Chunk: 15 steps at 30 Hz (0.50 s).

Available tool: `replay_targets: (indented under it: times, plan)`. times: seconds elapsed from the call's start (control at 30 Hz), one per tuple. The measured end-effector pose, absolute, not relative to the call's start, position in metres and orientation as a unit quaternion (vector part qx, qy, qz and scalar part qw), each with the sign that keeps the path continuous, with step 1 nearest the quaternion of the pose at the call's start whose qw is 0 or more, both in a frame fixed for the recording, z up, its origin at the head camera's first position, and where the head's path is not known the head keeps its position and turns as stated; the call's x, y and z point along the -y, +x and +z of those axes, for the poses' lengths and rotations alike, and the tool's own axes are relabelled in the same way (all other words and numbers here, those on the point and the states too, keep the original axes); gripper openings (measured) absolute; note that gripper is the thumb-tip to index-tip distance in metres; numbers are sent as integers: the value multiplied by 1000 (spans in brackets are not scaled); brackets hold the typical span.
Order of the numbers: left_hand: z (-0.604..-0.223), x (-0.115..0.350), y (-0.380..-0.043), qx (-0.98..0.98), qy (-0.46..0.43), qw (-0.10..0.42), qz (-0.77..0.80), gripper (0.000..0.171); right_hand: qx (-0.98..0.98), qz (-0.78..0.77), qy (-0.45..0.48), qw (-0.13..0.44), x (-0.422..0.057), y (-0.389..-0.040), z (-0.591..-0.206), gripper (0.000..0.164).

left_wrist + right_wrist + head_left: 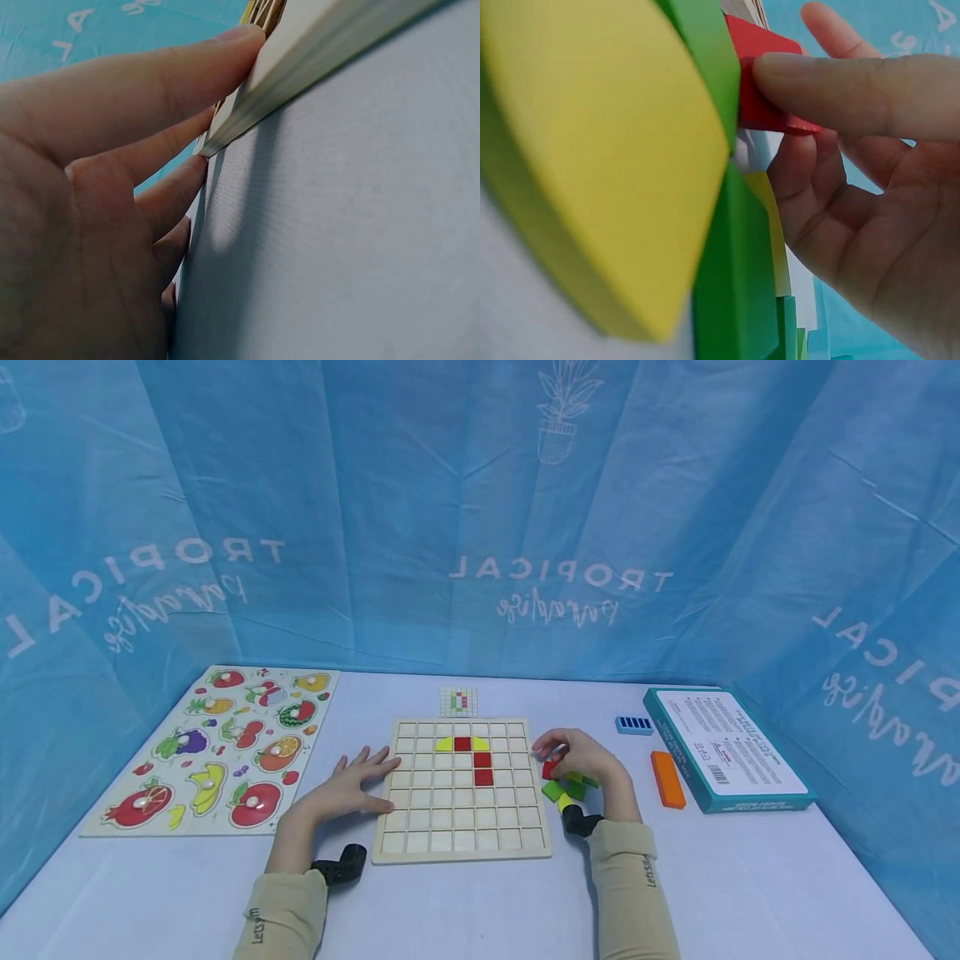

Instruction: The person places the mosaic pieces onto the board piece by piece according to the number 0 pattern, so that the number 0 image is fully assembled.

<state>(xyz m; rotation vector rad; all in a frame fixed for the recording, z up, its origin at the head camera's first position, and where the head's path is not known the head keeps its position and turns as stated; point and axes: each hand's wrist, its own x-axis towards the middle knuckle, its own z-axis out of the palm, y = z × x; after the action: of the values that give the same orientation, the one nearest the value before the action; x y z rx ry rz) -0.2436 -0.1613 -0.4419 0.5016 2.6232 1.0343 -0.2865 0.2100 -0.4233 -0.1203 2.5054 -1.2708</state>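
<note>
A wooden grid board [420, 822] lies on the white table. Near its upper middle are several red tiles [483, 777] and yellow rounded tiles [445, 744]. My left hand [337, 793] has its fingers spread, thumb and fingertips touching the board's left edge. Just right of the board, my right hand [592, 756] pinches a red tile [761, 112] between thumb and fingers, over a loose pile. Green tiles [735, 255] and a yellow tile [607, 150] fill the near part of the right wrist view. Part of the pile is hidden under the right hand.
A small patterned card [459, 702] lies behind the board. To the left is a fruit puzzle board [247, 756]. On the right are a teal box [727, 743], an orange block [667, 779] and a small blue piece [633, 725]. A blue curtain [420, 485] hangs behind.
</note>
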Motion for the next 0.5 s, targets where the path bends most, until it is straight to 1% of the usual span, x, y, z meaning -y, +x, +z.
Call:
replay_targets:
  times: [0.3,0.5]
  plan:
    - [-441,161,-243,-909,174,138,354,79,-881,-457,-19,119,-212,-287,-416,38]
    - [-442,162,-244,-910,172,138,351,79,-859,-497,-34,114,-208,-289,-412,42]
